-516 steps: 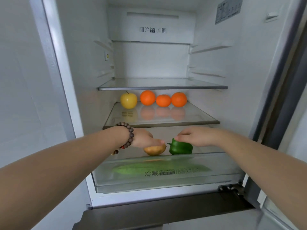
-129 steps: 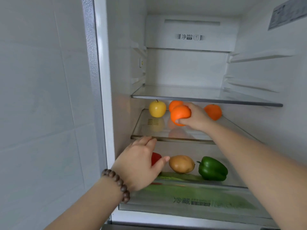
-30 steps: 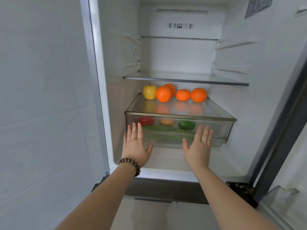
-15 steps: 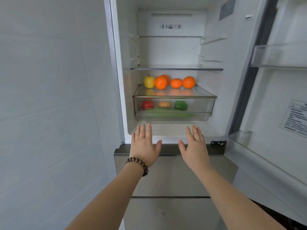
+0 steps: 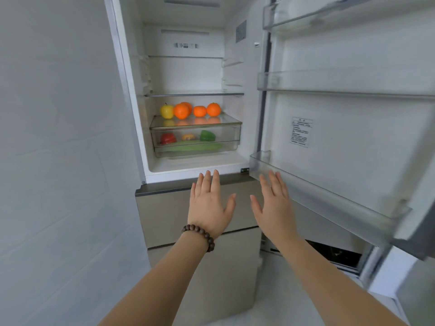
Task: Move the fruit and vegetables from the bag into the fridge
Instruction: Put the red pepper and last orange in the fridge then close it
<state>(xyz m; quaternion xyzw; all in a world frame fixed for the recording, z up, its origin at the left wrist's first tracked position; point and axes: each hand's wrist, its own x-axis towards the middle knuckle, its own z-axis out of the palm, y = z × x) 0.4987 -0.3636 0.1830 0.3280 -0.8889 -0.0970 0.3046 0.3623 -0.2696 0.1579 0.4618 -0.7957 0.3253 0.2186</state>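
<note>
Both hands, left (image 5: 210,203) and right (image 5: 275,204), spread, empty. Oranges (image 5: 181,111) shelved, peppers (image 5: 168,138) in far crisper drawer (image 5: 231,135); fridge door (image 5: 353,137) unclosed.

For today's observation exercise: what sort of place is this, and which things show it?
Probably a home kitchen: an open fridge stands against a tiled wall, with oranges on a glass shelf and peppers in the drawer.

top shelf (image 5: 194,94): bare | door (image 5: 348,128): open, crowds right
</note>
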